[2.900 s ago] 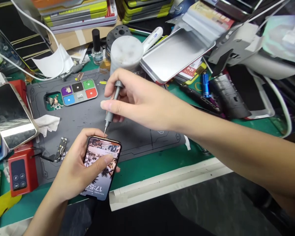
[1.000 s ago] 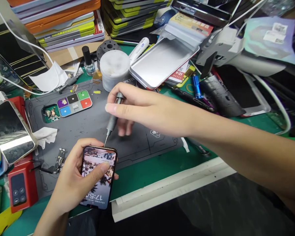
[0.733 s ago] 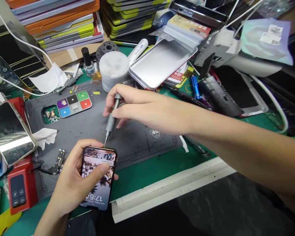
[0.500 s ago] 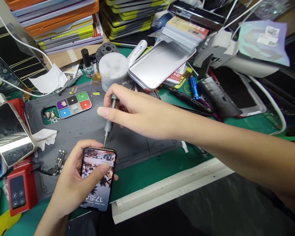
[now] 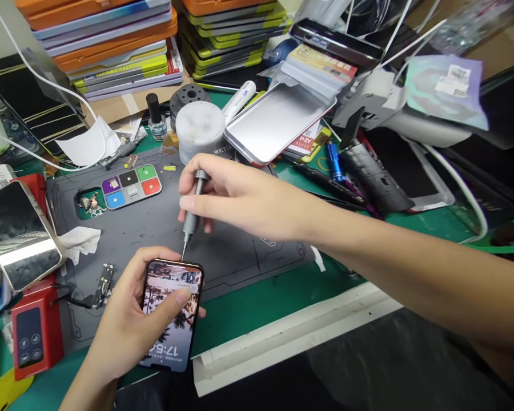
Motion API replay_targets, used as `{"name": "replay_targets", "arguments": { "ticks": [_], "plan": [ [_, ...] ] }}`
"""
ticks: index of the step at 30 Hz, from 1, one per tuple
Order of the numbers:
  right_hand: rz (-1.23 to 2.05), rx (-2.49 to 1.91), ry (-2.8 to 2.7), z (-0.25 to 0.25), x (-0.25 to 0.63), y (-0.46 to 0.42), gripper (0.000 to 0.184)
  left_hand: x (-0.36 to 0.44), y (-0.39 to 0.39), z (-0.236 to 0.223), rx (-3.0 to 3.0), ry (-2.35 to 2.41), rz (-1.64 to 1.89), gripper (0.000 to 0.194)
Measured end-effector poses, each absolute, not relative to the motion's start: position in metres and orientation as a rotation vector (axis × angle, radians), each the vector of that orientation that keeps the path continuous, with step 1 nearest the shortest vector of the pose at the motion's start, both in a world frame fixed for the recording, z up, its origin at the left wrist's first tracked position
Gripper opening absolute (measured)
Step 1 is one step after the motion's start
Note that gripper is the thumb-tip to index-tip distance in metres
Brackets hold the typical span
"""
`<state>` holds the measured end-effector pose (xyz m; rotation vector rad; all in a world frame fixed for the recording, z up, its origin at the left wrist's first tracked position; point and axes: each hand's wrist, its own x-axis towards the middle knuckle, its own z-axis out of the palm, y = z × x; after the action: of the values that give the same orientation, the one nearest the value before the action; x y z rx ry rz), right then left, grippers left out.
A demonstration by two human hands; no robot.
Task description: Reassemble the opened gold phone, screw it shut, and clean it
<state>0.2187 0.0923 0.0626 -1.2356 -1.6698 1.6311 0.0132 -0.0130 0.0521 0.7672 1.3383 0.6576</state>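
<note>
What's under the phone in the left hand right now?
The left hand cups the phone from below, above the grey mat and green bench edge. The phone's back is covered by palm and fingers.

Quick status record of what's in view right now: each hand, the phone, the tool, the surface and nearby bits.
left hand: grips phone, thumb on the lit screen
right hand: pinches screwdriver
screwdriver: near upright, tip at the phone's far edge
phone: screen on, held above the mat
surface: grey work mat on a green bench
nearby: colour-pad parts tray, white tissue, small flex part
</note>
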Motion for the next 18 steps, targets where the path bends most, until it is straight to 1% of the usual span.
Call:
{"name": "replay_targets", "arguments": {
  "ticks": [2, 3, 4, 5, 7, 8, 10, 13, 14, 17, 18],
  "plan": [
    [1.446, -1.325, -1.802, 0.062, 0.2185, 0.0922, 0.022, 0.0131, -0.0129, 0.0517, 0.773, 1.339, 0.656, 0.045],
    [1.39, -1.361, -1.839, 0.062, 0.2185, 0.0922, 0.027, 0.0129, -0.0129, 0.0515, 0.773, 1.338, 0.656, 0.045],
    [1.406, -1.369, -1.831, 0.0621, 0.2185, 0.0923, 0.027, 0.0126, -0.0129, 0.0512, 0.772, 1.336, 0.655, 0.045],
    [1.49, -1.345, -1.781, 0.0623, 0.2187, 0.0926, 0.022, 0.0123, -0.013, 0.0509, 0.77, 1.332, 0.653, 0.045],
    [1.723, -1.245, -1.628, 0.0627, 0.2192, 0.0937, 0.005, 0.0115, -0.0131, 0.0504, 0.77, 1.324, 0.649, 0.045],
    [1.795, -1.203, -1.581, 0.0628, 0.2195, 0.0942, 0.003, 0.0112, -0.0131, 0.0501, 0.771, 1.322, 0.643, 0.045],
    [1.742, -1.231, -1.652, 0.0625, 0.2201, 0.0948, 0.009, 0.0105, -0.0129, 0.0496, 0.773, 1.323, 0.633, 0.046],
    [1.474, -1.366, -1.856, 0.0614, 0.2203, 0.0942, 0.028, 0.0092, -0.0129, 0.0486, 0.763, 1.325, 0.63, 0.05],
    [1.489, -1.361, -1.837, 0.0608, 0.2202, 0.0938, 0.028, 0.0087, -0.0132, 0.0482, 0.756, 1.325, 0.626, 0.051],
    [1.809, -1.2, -1.593, 0.0587, 0.2194, 0.0928, 0.011, 0.007, -0.0147, 0.0465, 0.742, 1.321, 0.613, 0.053],
    [1.866, -1.18, -1.557, 0.0579, 0.2191, 0.0925, 0.009, 0.0064, -0.0153, 0.0458, 0.741, 1.317, 0.611, 0.053]
  ]
}}
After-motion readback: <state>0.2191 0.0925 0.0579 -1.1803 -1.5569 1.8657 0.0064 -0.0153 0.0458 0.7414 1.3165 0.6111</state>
